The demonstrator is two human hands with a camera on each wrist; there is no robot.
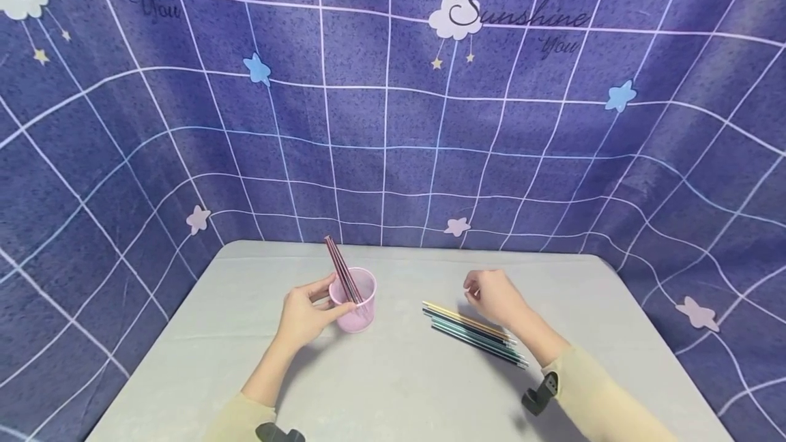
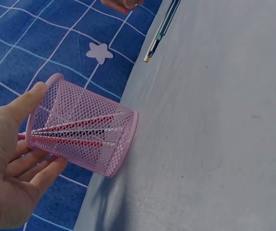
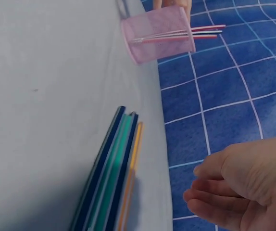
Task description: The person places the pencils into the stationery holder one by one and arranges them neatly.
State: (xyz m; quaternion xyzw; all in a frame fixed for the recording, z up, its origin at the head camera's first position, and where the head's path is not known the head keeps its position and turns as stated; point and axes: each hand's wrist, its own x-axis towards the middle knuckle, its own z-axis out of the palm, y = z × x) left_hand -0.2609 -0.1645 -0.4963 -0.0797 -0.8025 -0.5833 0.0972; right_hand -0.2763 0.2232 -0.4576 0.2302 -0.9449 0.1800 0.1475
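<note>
My left hand (image 1: 305, 317) holds a pink mesh pencil cup (image 1: 356, 322) by its rim, thumb on one side and fingers on the other. Inside it lean several slim red and dark pencils (image 1: 341, 269), their upper ends sticking out past the rim. In the left wrist view the mesh (image 2: 90, 115) shows their lower ends near the cup's base. My right hand (image 1: 495, 296) hovers over the table with fingers loosely bent and nothing between them. Just below it lies a row of pencils (image 1: 474, 334) in yellow, dark blue, teal and green, side by side.
A pale grey cloth covers the table (image 1: 393, 387). Behind it and along both sides hangs a purple-blue curtain (image 1: 393, 155) with a grid, stars and clouds. Dark straps with small devices (image 1: 540, 394) sit at my wrists.
</note>
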